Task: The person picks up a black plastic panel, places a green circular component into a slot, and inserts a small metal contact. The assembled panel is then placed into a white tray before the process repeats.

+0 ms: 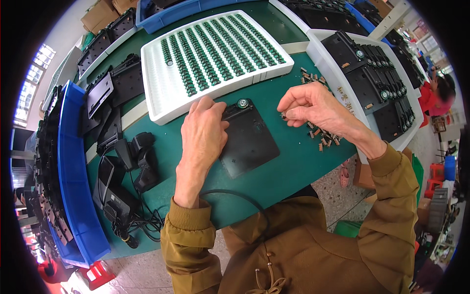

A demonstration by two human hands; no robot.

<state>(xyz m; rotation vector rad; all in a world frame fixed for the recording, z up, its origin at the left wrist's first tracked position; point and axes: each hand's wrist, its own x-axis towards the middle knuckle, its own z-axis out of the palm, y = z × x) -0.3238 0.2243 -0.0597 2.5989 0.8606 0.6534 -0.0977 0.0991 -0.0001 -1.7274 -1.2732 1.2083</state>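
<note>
A flat black plastic panel point(249, 142) with a round green-and-silver piece point(243, 103) at its far edge lies on the green tabletop. My left hand point(203, 132) has its fingers curled over the panel's far left corner; its fingertips are partly hidden. Just right of the panel, my right hand point(313, 108) pinches a small part point(284, 115) between thumb and fingers. It resembles the small copper-and-black parts point(325, 139) scattered under and beyond that hand. Behind the panel stands a white foam tray point(156, 100) with rows of small green-and-black pieces.
Black cables and power adapters point(125, 201) lie at the left, beside a long blue bin point(76, 171). At the right, a white bin point(318, 54) holds several black panels. More dark panels point(110, 93) are stacked behind the cables. Another person point(438, 93) is at the far right.
</note>
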